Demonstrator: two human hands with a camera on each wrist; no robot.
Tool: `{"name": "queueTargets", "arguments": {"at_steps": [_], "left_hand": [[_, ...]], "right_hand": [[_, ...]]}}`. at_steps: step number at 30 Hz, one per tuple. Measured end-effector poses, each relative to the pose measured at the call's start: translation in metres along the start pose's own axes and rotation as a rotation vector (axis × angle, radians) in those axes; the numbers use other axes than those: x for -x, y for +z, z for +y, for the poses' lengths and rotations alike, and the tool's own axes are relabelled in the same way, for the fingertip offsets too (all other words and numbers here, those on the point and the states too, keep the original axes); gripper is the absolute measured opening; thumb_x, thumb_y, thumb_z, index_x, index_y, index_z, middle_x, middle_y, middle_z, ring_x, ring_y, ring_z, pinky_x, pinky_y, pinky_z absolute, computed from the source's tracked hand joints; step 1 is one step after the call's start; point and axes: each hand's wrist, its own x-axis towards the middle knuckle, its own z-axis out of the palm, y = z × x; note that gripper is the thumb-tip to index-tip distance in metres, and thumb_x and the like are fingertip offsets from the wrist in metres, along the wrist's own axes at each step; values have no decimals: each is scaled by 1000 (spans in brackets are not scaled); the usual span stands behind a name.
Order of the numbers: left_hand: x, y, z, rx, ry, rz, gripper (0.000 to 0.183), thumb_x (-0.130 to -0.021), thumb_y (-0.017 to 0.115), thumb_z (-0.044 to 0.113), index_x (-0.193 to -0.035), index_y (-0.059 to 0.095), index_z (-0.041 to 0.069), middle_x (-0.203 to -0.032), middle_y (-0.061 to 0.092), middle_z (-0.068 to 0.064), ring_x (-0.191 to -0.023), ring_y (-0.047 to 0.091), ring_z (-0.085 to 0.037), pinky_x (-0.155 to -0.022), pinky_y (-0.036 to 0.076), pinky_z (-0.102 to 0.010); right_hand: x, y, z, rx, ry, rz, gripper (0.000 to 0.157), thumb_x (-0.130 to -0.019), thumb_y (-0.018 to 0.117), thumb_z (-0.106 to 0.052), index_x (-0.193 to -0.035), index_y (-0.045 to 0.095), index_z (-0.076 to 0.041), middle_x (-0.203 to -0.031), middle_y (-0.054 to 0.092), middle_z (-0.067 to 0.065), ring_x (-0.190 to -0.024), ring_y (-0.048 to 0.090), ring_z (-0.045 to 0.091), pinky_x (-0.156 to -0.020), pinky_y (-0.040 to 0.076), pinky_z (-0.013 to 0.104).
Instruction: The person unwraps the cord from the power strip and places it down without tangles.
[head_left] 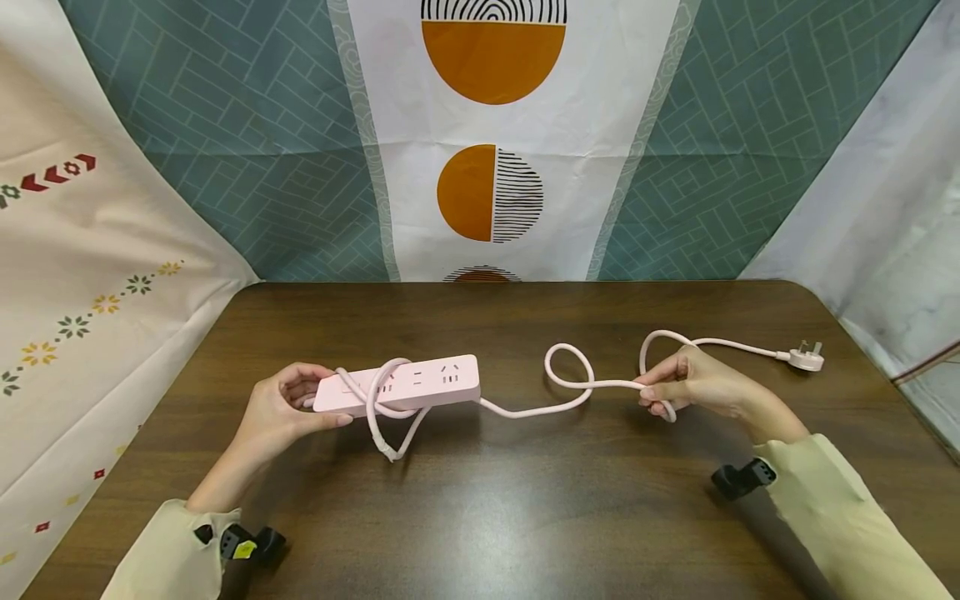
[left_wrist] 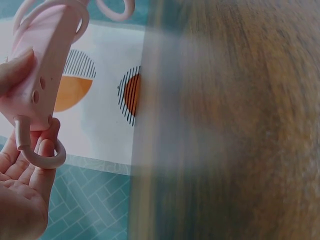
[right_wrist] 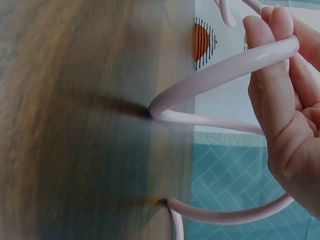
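A pink power strip [head_left: 431,385] tilts above the table, and my left hand [head_left: 273,417] grips its left end between thumb and fingers. Its pink cord [head_left: 534,412] is wound in loose turns around the strip's body. In the left wrist view the thumb presses the face of the strip [left_wrist: 50,55], while a cord loop [left_wrist: 47,162] hangs by the fingers. Farther right, my right hand [head_left: 705,383] pinches the cord between thumb and fingertips. The right wrist view shows the held cord [right_wrist: 215,75] bending down to the table. Beyond that hand lies the plug [head_left: 806,360], prongs up.
The dark wooden table [head_left: 487,500] ends at a patterned cloth [head_left: 491,125] hanging behind it. A cream cloth [head_left: 112,275] hangs at the left side. One free curl of cord lies between the hands. Black wrist devices [head_left: 742,479] sit at both sleeves.
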Motion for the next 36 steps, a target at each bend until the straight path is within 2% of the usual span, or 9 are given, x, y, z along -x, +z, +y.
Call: {"name": "queueTargets", "arguments": {"at_steps": [10, 24, 29, 36], "left_hand": [[0, 0, 0, -16, 1, -1, 52, -58, 83, -3, -102, 55, -8, -87, 63, 17, -73, 59, -2, -65, 49, -14], [0, 0, -1, -10, -6, 13, 52, -57, 82, -4, -101, 55, -9, -86, 63, 16, -73, 59, -1, -64, 48, -13], [0, 0, -2, -27, -11, 17, 53, -57, 83, -3, -102, 55, -8, -86, 62, 16, -73, 58, -1, -64, 48, -13], [-1, 0, -2, -42, -30, 19, 52, -58, 83, -1, -102, 55, -7, -85, 62, 16, -73, 58, -1, -64, 48, -13]], "right_hand": [[17, -6, 3, -23, -61, -40, 26, -87, 53, 6, -96, 70, -11, -77, 66, 1, -66, 59, 7, -56, 52, 25], [29, -14, 10, -71, -125, -98, 29, -87, 48, 11, -100, 69, -5, -80, 66, 2, -70, 60, 6, -59, 52, 24], [33, -16, 11, -66, -143, -93, 30, -87, 47, 12, -102, 68, -3, -79, 66, 1, -70, 59, 6, -58, 52, 24], [38, -20, 11, -94, -163, -92, 35, -87, 45, 14, -103, 69, -7, -82, 68, 0, -73, 62, 6, -61, 53, 23]]}}
